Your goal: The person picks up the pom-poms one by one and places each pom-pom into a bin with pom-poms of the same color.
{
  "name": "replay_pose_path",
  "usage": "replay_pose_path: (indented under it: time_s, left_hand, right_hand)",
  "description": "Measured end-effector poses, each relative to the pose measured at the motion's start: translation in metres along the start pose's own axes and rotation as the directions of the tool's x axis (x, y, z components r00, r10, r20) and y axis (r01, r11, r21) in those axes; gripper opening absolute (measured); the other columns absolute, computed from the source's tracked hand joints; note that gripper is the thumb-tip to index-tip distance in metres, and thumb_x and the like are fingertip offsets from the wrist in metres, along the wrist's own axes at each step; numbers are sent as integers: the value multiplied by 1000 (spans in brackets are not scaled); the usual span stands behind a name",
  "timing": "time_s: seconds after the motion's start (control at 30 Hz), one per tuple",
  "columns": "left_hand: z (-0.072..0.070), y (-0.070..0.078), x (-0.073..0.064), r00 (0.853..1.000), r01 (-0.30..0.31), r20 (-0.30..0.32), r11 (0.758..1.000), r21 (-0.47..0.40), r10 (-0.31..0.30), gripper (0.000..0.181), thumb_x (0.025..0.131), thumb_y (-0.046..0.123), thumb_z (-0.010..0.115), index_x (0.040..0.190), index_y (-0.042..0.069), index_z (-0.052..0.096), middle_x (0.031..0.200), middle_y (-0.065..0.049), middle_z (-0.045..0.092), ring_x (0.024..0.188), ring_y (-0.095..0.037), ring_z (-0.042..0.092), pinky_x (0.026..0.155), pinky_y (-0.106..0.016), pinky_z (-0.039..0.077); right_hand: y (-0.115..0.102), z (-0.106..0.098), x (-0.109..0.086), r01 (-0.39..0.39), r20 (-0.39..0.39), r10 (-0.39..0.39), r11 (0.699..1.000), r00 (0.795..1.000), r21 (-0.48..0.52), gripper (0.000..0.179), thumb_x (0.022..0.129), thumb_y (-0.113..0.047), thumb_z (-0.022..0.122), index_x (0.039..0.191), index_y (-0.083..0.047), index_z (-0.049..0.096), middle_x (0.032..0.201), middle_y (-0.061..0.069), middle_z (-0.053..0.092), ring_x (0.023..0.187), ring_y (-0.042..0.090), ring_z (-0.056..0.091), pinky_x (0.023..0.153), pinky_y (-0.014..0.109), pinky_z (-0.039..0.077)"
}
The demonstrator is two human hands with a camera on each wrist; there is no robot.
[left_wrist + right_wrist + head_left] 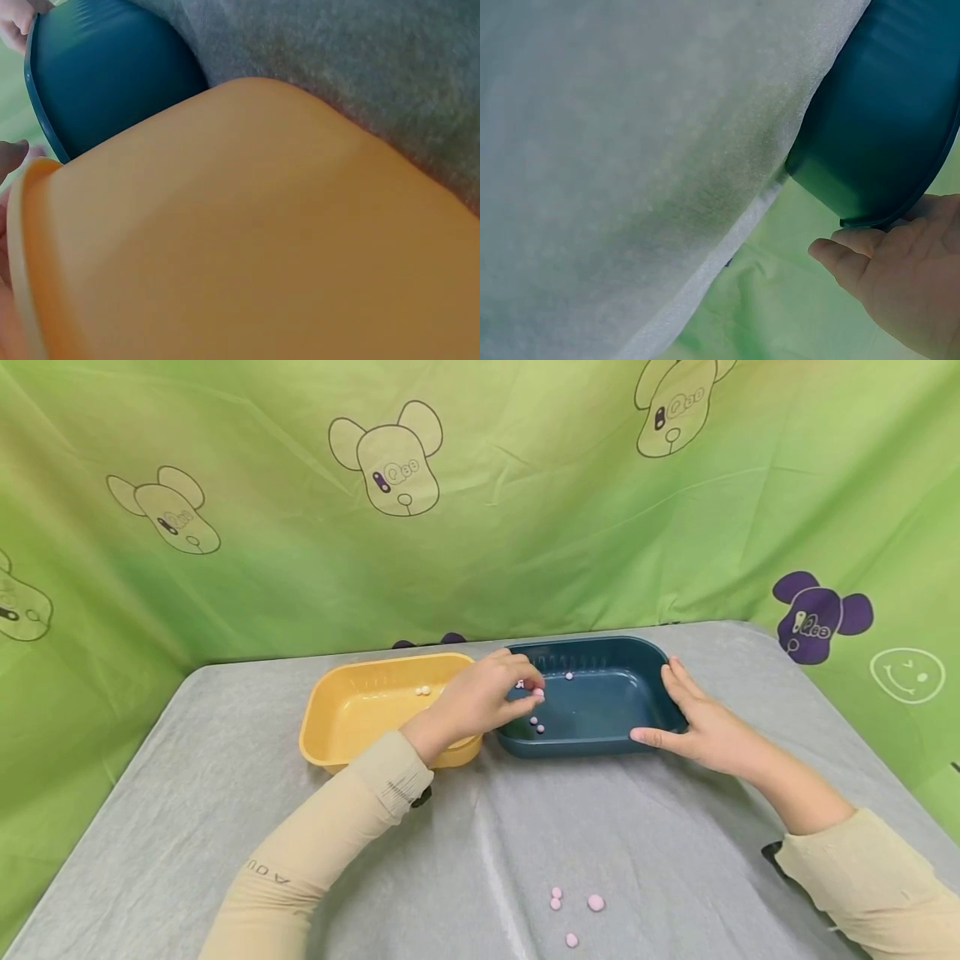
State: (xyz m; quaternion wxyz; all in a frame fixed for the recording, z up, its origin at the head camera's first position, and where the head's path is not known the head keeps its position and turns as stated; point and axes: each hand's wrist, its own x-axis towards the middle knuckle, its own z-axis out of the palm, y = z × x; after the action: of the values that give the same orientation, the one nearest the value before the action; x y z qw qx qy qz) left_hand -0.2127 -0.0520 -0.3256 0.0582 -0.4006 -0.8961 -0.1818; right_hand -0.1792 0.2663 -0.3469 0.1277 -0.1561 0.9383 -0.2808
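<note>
My left hand (483, 692) reaches over the left end of a dark blue plastic basin (585, 746) and pinches a small pink ball (538, 692) between thumb and fingertips. Inside that basin lie several other little pink balls (569, 676), mostly near its left end. At the basin's right end is my right hand (708, 731), fingers straight along the outer side and thumb at the front rim. Under my left wrist stands a yellow basin (318, 718) with a few small whitish balls (423, 691) in it; its wall fills most of the left wrist view.
Several pink balls (596, 902) lie on the grey tablecloth (450, 868) near the front. The two basins stand side by side towards the back of the table. A green printed curtain (510, 568) hangs behind and around the table.
</note>
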Motion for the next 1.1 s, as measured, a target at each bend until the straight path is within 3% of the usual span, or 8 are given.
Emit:
replay_pose_path:
  time_s: [0.63, 0.77, 0.83, 0.97, 1.1]
  left_hand:
    - [-9, 2, -15, 999, 21, 25, 1000, -5, -21, 24, 97, 29, 64, 112, 13, 72, 109, 2, 69, 97, -15, 56, 82, -29, 49]
    - [-10, 3, -20, 1000, 9, 25, 1000, -28, -8, 24, 97, 28, 64, 112, 11, 72, 110, 1, 69, 100, -15, 57, 86, -30, 50]
    - [-11, 4, -23, 1000, 1, 22, 999, -36, 0, 23, 97, 27, 64, 112, 12, 72, 110, 1, 69, 101, -15, 59, 97, -31, 49]
    - [-12, 8, -28, 1000, -13, 27, 999, -36, 14, 22, 98, 30, 62, 110, 15, 72, 109, 2, 69, 101, -13, 59, 98, -30, 48]
    - [-10, 11, -32, 999, -29, 37, 998, -51, 31, 22, 99, 31, 61, 110, 16, 72, 108, 5, 68, 98, -11, 56, 86, -27, 48]
  right_hand:
    - [-1, -1, 0, -2, 0, 2, 1000, 1000, 7, 110, 92, -48, 67, 156, 0, -8, 162, 14, -24, 150, 50, -5, 113, 71, 15]
    - [-1, -1, 0, -2, 2, 2, 1000, 1000, 9, 110, 92, -48, 67, 156, 0, -8, 162, 14, -25, 150, 49, -6, 113, 71, 15]
    - [-1, -1, 0, -2, 3, 2, 1000, 1000, 8, 110, 92, -48, 67, 156, 0, -8, 162, 14, -25, 150, 49, -6, 113, 71, 15]
    - [-1, -1, 0, -6, 2, 6, 1000, 1000, 7, 110, 91, -48, 67, 156, 0, -8, 162, 13, -25, 150, 49, -5, 113, 71, 15]
    - [-1, -1, 0, -8, 2, 8, 1000, 1000, 7, 110, 91, -48, 67, 156, -1, -8, 162, 13, -25, 150, 49, -5, 114, 70, 15]
